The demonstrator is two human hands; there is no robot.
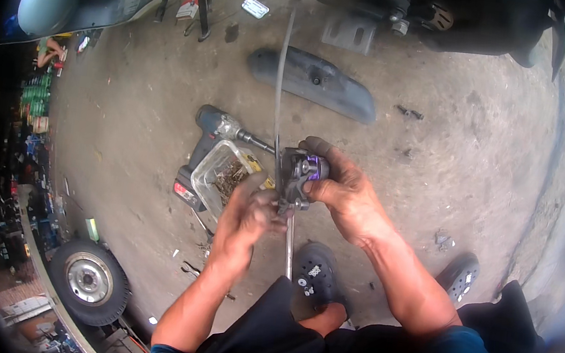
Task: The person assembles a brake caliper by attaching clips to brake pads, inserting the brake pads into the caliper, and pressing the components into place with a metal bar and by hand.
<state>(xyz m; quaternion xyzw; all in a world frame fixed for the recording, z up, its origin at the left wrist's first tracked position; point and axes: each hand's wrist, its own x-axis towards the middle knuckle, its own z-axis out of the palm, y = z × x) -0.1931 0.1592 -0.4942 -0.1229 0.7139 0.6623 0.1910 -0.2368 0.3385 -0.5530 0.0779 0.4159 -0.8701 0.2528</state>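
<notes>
Below the clear box (211, 161) and to its left, well apart from it, there is a wheel (87, 283). The drill (205, 146) lies just beside the box on the left, and its long nose passes above the box toward the right. If an arm pushes this nose, the drill may knock the box and scatter the small metal pieces (230, 176) inside.

The left hand (247, 213) is at the right edge of the box. Its fingers are curled but blurred, so one cannot tell whether they grip anything. Being so near, this hand could hit the box with a quick move.

Right of the box is the metal part (304, 171), dark with some purple. A thin rod (289, 248) shows below it; whether the two are joined is not clear. A dark shoe (316, 272) is below and right of the box. The right hand (344, 191), farther right of the box, grips the part between thumb and fingers. This hold seems to be from one side only, so a push from the other side could make the part turn, slip and fall toward the shoe.
</notes>
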